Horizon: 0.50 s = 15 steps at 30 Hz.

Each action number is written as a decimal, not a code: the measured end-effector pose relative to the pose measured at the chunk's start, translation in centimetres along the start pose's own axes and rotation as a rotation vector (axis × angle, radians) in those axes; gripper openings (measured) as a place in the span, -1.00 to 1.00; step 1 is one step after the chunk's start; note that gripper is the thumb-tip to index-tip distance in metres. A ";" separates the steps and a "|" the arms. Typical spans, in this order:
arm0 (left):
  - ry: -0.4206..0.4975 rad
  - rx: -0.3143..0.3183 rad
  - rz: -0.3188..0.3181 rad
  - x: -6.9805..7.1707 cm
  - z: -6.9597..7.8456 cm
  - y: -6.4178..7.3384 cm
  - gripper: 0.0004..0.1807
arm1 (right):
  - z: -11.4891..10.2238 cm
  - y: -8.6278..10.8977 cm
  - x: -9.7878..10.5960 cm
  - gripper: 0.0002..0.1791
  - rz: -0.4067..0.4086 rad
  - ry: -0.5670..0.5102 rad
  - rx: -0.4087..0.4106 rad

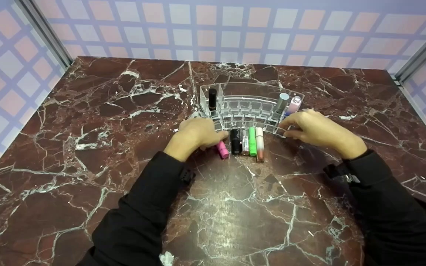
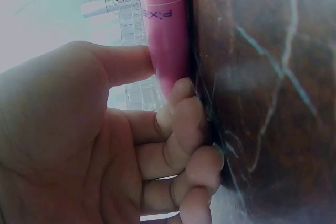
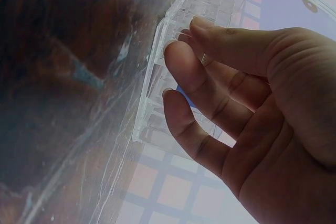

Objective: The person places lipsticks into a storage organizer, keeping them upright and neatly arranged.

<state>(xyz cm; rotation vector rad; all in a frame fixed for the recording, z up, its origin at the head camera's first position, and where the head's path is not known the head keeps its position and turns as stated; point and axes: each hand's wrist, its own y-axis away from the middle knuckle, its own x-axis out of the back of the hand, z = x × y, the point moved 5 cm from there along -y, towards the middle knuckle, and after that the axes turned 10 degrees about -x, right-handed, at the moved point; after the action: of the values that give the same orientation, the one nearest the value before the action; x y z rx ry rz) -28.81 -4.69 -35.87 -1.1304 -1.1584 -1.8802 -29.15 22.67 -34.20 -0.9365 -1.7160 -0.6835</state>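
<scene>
Black sleeves (image 1: 139,199) lead in, left hand (image 1: 196,133) pinching a pink tube (image 1: 222,150), right hand (image 1: 311,127) loosely curved beside a clear rack (image 1: 250,106).

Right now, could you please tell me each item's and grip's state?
Clear organizer: standing, partly filled
Slim black tube: upright in organizer
Silver tube: upright in organizer
Lilac tube: upright in organizer
Pink tube: lying, touched
Thick black tube: lying
Clear tube: lying
Green tube: lying
White-brown tube: lying
Left grip: thumb and forefinger on pink tube
Right grip: holding nothing
</scene>
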 end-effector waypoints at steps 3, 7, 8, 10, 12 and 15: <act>0.005 0.003 0.002 0.0 -0.1 0.0 -0.38 | 0.0 0.0 0.0 -0.72 -0.001 -0.001 -0.004; 0.023 0.003 0.014 0.1 -0.2 -0.1 -0.51 | 0.0 0.0 0.0 -0.73 -0.001 -0.003 -0.006; 0.027 0.003 0.018 0.1 -0.2 -0.1 -0.53 | 0.0 0.0 0.0 -0.73 0.000 -0.003 -0.006; 0.024 0.001 0.022 0.1 -0.2 -0.1 -0.54 | 0.0 0.0 0.0 -0.73 0.001 -0.002 -0.006; 0.021 -0.001 0.028 0.1 -0.3 -0.1 -0.54 | 0.0 0.0 0.0 -0.73 0.000 -0.001 -0.006; 0.017 -0.002 0.036 0.1 -0.3 -0.2 -0.54 | 0.1 0.0 0.0 -0.73 -0.001 0.001 -0.007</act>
<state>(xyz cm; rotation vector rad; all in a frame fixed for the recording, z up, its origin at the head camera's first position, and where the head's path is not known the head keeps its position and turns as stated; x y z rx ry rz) -29.16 -4.93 -35.89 -1.1267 -1.1202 -1.8609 -29.19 22.71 -34.21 -0.9402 -1.7143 -0.6915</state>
